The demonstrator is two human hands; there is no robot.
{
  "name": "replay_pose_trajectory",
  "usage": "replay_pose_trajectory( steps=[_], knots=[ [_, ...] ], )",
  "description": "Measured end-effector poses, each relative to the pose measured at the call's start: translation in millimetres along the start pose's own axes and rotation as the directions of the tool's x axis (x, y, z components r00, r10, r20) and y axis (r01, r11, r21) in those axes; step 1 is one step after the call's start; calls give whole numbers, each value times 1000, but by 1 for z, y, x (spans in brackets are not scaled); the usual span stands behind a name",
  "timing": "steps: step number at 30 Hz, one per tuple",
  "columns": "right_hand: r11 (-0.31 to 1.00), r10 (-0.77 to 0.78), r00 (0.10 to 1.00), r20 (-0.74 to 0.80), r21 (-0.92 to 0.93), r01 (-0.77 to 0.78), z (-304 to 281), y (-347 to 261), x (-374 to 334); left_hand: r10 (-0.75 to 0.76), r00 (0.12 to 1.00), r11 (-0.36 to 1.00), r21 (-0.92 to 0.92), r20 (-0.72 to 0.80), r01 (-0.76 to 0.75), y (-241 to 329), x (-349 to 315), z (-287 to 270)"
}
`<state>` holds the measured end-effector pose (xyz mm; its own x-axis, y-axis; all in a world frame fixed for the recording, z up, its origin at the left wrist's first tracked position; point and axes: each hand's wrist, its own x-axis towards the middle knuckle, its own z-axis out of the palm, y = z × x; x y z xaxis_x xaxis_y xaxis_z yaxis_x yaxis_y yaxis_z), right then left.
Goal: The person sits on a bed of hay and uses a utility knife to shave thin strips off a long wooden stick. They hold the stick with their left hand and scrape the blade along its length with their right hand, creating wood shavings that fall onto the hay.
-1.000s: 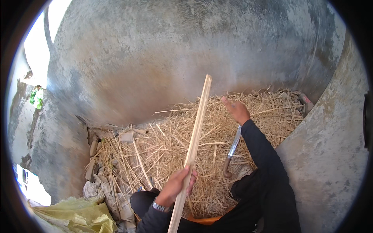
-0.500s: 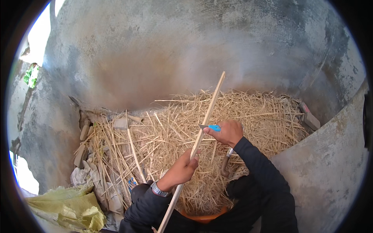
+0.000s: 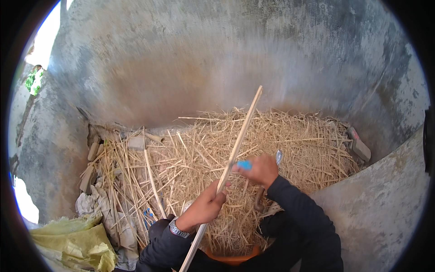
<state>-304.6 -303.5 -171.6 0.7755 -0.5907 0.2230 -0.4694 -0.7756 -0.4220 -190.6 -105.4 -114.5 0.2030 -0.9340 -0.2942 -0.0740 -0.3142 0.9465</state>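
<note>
A long pale wooden strip (image 3: 244,124) slants from the lower edge up toward the wall. My left hand (image 3: 206,206), with a metal-banded watch at the wrist, is closed round the strip's middle. Just above it, my right hand (image 3: 260,170) is closed on a small knife with a blue handle (image 3: 244,165). The knife's blade lies against the strip and is blurred by motion. Beneath my right hand is a tool with a curved brown handle (image 3: 259,199); a shiny metal part shows beyond the hand.
Shavings and split strips (image 3: 299,145) cover the ground before me. Longer thin sticks (image 3: 131,181) lie to the left, near a yellowish sack (image 3: 72,240). A concrete wall (image 3: 204,59) rises behind. A brick-like block (image 3: 360,147) sits at right; something orange (image 3: 233,259) shows below me.
My right hand has drawn the knife down along the strip, closer to my left hand. My left hand keeps its hold on the strip, and the view has shifted slightly.
</note>
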Motion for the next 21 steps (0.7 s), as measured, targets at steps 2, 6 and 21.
replay_pose_trajectory(
  steps=[2, 6, 21],
  knots=[
    [989, 145, 989, 37, 37, -146, -7, 26, 14, -116, 993, 992, -54, 34, 118, 0, -1, 2],
    [986, -153, 987, 55, 77, 148, -7, -26, -20, -128, 992, 989, -81, 3, 128, 9, -6, -3],
    [984, -172, 985, 26, 46, 171, 0, -20, -15, 143, 987, 968, 219, -72, -124, -9, -7, 1]
  ],
)
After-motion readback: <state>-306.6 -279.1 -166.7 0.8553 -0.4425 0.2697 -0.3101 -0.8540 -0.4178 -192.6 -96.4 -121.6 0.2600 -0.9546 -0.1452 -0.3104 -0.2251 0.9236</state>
